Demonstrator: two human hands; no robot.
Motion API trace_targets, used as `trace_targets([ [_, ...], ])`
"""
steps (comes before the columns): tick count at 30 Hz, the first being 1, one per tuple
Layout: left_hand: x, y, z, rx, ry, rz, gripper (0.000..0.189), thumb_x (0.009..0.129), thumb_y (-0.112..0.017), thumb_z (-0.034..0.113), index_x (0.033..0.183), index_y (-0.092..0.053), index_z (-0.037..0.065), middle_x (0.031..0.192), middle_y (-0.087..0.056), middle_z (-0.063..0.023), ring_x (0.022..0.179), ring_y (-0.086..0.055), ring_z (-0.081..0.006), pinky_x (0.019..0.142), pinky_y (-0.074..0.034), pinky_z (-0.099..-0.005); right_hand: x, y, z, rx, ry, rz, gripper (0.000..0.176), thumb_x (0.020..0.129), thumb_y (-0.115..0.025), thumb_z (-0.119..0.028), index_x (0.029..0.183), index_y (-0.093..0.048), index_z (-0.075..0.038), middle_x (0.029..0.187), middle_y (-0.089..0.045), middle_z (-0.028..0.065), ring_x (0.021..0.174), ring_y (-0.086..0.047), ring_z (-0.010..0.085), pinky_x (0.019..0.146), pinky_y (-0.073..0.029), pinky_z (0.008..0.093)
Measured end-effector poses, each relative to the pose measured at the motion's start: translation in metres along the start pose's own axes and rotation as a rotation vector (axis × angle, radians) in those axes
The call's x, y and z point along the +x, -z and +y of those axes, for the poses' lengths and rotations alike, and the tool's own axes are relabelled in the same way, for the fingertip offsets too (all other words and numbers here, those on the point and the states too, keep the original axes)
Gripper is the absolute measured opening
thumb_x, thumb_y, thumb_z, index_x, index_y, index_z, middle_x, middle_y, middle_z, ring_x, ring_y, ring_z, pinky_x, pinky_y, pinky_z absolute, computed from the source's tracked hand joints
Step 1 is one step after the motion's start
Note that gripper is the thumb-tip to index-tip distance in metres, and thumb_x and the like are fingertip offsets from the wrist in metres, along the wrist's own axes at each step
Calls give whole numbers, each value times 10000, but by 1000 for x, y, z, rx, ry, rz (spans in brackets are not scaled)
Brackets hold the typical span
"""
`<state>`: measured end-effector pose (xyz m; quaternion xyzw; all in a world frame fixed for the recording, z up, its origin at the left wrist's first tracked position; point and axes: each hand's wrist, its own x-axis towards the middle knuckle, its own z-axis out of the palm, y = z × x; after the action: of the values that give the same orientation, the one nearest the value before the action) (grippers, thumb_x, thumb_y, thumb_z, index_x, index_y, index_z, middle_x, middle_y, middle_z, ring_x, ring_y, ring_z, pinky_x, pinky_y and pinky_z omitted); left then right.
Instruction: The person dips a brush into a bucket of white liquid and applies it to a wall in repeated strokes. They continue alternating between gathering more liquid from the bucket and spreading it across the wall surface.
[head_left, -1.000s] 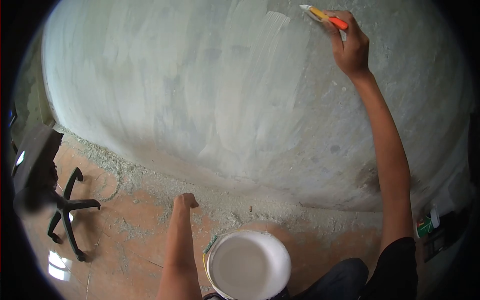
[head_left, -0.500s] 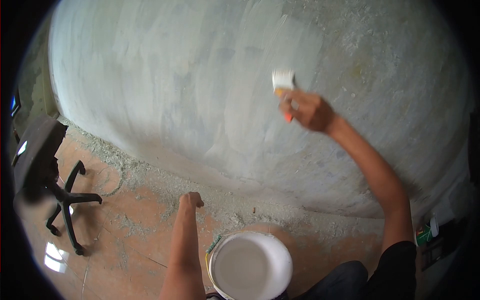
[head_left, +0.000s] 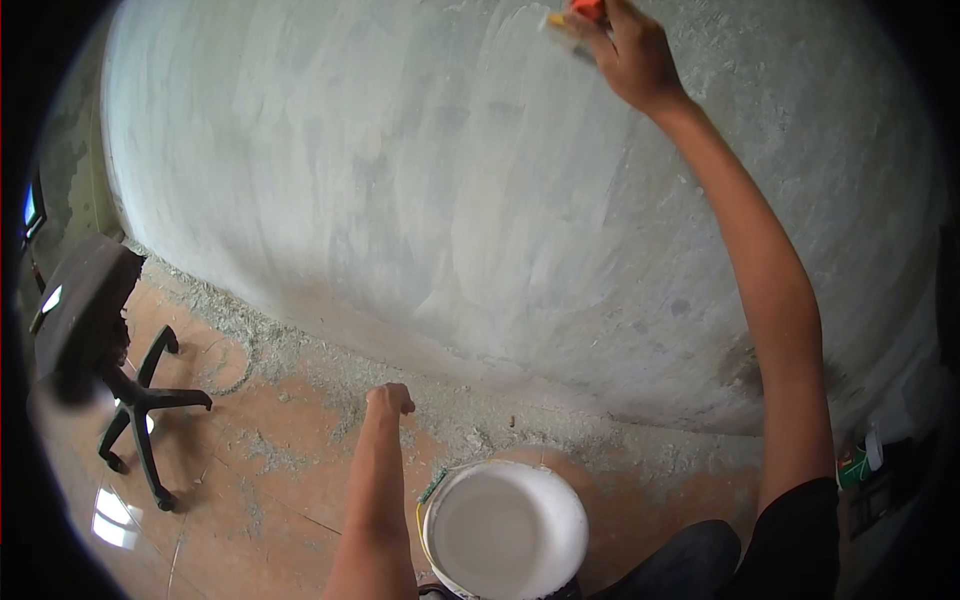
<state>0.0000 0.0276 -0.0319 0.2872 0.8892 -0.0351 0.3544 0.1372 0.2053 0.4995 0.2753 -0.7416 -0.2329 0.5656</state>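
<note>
High on the wall, my right hand grips a paintbrush by its orange handle. The bristles are blurred and lie close to or on the wall. Pale, streaky paint covers much of the wall, while its right side looks darker and rougher. My left hand hangs low near the foot of the wall, fingers curled in, with nothing visible in them. Between my arms stands a white bucket with off-white liquid inside and a yellow-wire handle on its left side.
A dark swivel chair stands at the left on orange floor tiles. Scraped flakes lie along the wall's base. At the lower right sits a green and white container beside dark objects. My knee shows at the bottom.
My right hand has moved up the wall with the paintbrush, from mid-height to the top edge of view. My left hand stays nearly in place, and the view has shifted slightly.
</note>
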Motion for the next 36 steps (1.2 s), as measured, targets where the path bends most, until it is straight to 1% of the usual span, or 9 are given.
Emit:
trace_targets([
  [4,25,-6,-3,-34,-25,-24,295,740,-642,236,1021,-683,156,1123,-635,-65,1041,-604,-252,868,-468,-403,4,3,-16,0,-11,-130,129,895,-557,-133,947,-470,-51,774,-563,103,642,-594,235,548,-467,335],
  [8,18,-7,-3,3,-29,58,264,768,-623,366,931,-722,184,1063,-661,-45,979,-618,-259,837,-486,-404,-64,-17,-44,-46,202,-231,91,909,-503,-163,970,-523,-99,772,-544,48,623,-606,154,460,-523,233],
  [13,-11,6,-4,-15,1,54,264,765,-631,364,944,-718,192,1076,-656,-45,988,-614,-260,843,-484,-408,-119,-9,-107,222,25,-442,90,886,-541,-147,949,-524,-86,773,-549,62,604,-588,175,502,-522,279],
  [15,-21,9,-5,-33,5,55,275,762,-634,364,964,-713,194,1088,-652,-47,995,-612,-261,849,-481,-417,-123,-2,-112,528,-341,-708,153,880,-575,-183,976,-524,-76,780,-569,85,626,-582,178,549,-482,292],
  [18,6,1,-13,-20,-27,39,283,761,-631,364,977,-708,197,1099,-646,-49,1006,-607,-262,853,-478,-427,-131,6,-100,392,-303,-786,146,889,-571,-207,956,-544,-80,787,-587,82,654,-584,169,578,-474,293],
  [21,-15,8,-7,-22,8,53,280,768,-623,363,977,-709,199,1108,-644,-44,1016,-602,-262,856,-476,-428,-117,30,-53,209,-471,-584,232,928,-507,-303,945,-525,-72,776,-596,74,662,-595,180,599,-492,299],
  [25,-9,4,-4,-6,26,30,285,766,-622,359,982,-708,194,1118,-640,-42,1032,-595,-263,868,-471,-423,-81,65,3,93,-252,-15,142,896,-568,-163,992,-536,-63,842,-626,71,776,-637,200,671,-510,302],
  [29,10,-3,-8,-16,-19,-1,271,732,-659,252,978,-698,146,1083,-649,-84,999,-618,-267,845,-483,-401,-101,71,-4,-95,105,-117,180,836,-598,-45,1003,-534,-68,904,-604,82,843,-637,260,679,-537,335],
  [36,-2,-4,-4,-26,28,35,263,718,-670,260,949,-705,139,1072,-652,-90,982,-624,-270,833,-488,-394,-210,47,-84,24,41,-376,193,806,-569,-1,963,-491,-81,955,-583,117,859,-639,270,643,-575,322],
])
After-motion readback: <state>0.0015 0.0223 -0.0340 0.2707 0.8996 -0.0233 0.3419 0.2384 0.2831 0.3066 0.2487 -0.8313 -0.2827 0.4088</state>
